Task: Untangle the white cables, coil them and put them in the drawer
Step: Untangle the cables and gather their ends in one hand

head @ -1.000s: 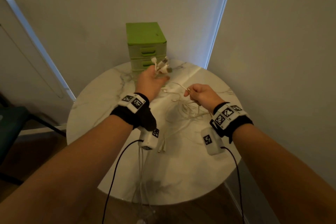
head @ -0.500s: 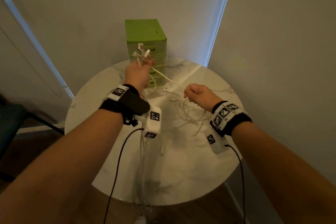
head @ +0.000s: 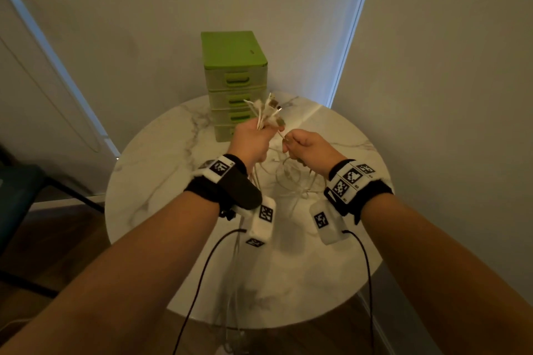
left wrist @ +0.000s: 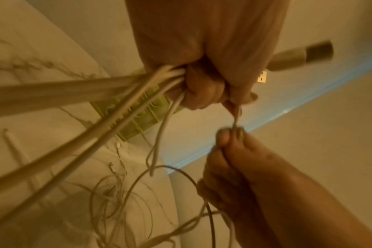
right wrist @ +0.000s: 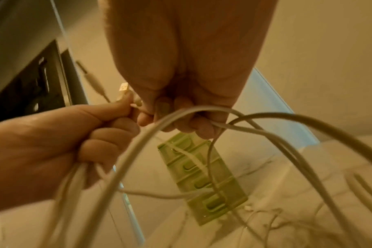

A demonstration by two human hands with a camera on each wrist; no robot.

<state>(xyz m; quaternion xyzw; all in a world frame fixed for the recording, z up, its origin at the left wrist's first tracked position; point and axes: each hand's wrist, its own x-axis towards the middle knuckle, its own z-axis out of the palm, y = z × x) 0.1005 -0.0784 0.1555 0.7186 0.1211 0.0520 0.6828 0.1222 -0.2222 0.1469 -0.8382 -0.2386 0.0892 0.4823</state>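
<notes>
Several cable (head: pixel 269 112) ends are gripped in the left hand (head: pixel 250 141) above the bench (head: pixel 161 181), before the closed drawers (head: pixel 235 81). One strand is pinched by the right hand (head: pixel 307 147); it is best drawn out slowly, the fist kept firm.

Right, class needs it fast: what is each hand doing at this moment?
Left hand: fist closed round a bunch of white cables, plug ends sticking up.
Right hand: fingers pinch a single cable strand beside the left fist.
</notes>
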